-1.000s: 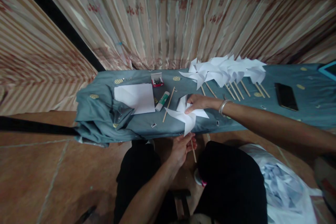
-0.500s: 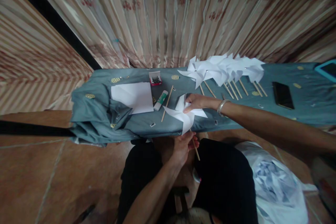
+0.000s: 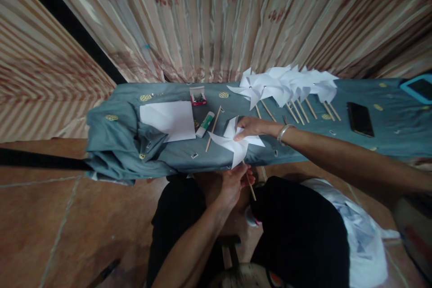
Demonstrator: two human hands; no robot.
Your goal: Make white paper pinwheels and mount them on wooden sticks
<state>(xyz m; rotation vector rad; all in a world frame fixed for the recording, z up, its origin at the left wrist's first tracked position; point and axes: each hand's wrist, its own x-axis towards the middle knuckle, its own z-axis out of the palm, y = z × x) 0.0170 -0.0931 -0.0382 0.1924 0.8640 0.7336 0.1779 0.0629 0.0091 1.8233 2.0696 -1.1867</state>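
Note:
A white paper pinwheel (image 3: 236, 146) is held over the near edge of the cloth-covered table. My left hand (image 3: 234, 182) is closed around its wooden stick (image 3: 250, 184), just below the paper blades. With fingers pressed on the centre of the blades, my right hand (image 3: 251, 128) hides the middle of the pinwheel. Beside the blades on the left lie a loose wooden stick (image 3: 213, 128) and a glue stick (image 3: 204, 124). Behind them stands an opened small red box (image 3: 198, 96) with small metal pieces in it.
Several finished-looking pinwheels (image 3: 280, 85) lie overlapped along the back. White paper sheets (image 3: 168, 120) rest on the grey-green cloth (image 3: 118, 130) at left. A black phone (image 3: 360, 119) and a blue-framed device (image 3: 420, 87) lie at right. A white plastic bag (image 3: 366, 238) stands on the floor.
Both hands keep their hold on the pinwheel, almost unmoved. The view has shifted slightly, and my right knee has swung outward, covering more of the white bag.

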